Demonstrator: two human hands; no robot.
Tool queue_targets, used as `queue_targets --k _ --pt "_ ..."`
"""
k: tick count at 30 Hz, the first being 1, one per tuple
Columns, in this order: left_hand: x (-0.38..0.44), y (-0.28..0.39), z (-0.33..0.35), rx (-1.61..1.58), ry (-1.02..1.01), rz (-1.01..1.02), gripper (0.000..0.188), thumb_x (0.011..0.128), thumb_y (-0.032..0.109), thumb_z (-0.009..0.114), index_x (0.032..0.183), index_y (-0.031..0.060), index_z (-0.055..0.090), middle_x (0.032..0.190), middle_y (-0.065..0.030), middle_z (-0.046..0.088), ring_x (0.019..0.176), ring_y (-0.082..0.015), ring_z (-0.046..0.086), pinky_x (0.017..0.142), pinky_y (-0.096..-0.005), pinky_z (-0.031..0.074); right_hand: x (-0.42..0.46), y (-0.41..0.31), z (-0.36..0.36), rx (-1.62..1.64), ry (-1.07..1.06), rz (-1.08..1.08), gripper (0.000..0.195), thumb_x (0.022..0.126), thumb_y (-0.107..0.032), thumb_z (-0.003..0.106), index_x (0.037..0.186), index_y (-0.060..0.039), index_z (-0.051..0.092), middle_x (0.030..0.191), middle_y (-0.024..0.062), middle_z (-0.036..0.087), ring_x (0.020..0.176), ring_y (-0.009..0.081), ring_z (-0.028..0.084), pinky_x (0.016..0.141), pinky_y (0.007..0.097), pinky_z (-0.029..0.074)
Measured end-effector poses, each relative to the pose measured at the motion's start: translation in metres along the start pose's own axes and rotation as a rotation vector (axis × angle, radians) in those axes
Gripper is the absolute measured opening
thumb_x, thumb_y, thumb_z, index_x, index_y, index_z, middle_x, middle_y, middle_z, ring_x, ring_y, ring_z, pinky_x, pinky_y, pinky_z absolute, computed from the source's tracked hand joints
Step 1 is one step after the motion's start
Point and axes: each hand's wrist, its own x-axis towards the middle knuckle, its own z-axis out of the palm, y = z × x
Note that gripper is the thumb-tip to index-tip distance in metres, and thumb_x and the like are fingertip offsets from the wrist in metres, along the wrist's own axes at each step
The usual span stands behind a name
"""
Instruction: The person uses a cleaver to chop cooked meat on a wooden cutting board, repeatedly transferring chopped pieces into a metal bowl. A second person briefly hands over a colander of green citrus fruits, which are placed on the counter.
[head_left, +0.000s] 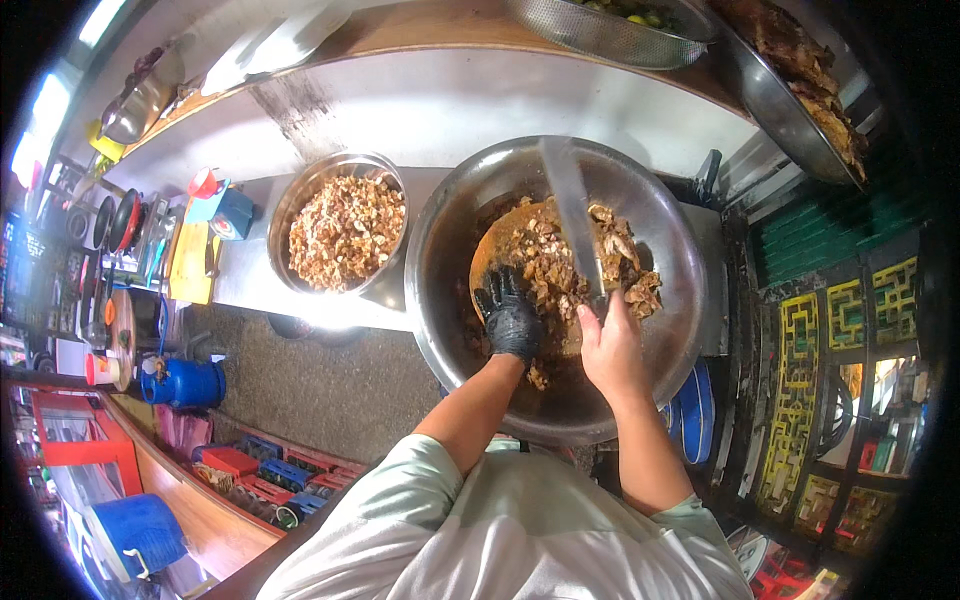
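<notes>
A large steel basin (442, 225) stands before me, with a round cutting board (491, 236) inside it. Chopped cooked meat (553, 289) is heaped on the board, and larger pieces (619, 244) lie at its right side. In a black glove, my left hand (511, 319) rests on the board's left part beside the heap, fingers spread; whether it touches meat under the fingertips is hidden. My bare right hand (615, 341) grips the handle of a broad-bladed knife (568, 199). Its blade, blurred by motion, points away from me above the meat.
Left of the basin, a steel bowl (279, 251) full of chopped pieces stands on the metal counter (251, 274). Farther left are a yellow cutting board (191, 262) and a blue box (231, 210). A wooden shelf (420, 34) overhead holds a perforated colander (615, 34) and a meat-filled basin (780, 105).
</notes>
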Motion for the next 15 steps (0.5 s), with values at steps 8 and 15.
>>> queue_targets --k 8,15 --pt "0.003 0.000 0.011 -0.052 0.022 0.015 0.066 0.092 0.025 0.048 0.152 0.0055 0.027 0.158 -0.0185 0.024 0.148 -0.0346 0.016 0.119 -0.0552 0.006 -0.020 0.039 0.028 -0.267 -0.273 0.123 0.033 0.093 -0.026 0.060 0.105 0.0049 0.053 0.090 0.0296 0.064 0.085 0.0496 0.062 0.075 0.0551 0.050" --pt "0.003 0.002 0.007 0.071 -0.026 0.030 0.076 0.087 0.033 0.053 0.150 -0.0018 0.026 0.157 -0.0195 0.025 0.148 -0.0365 0.013 0.119 -0.0548 0.003 -0.040 0.018 0.021 -0.089 0.048 0.009 0.032 0.093 -0.025 0.062 0.103 0.0037 0.053 0.083 0.0292 0.063 0.081 0.0450 0.065 0.071 0.0527 0.050"
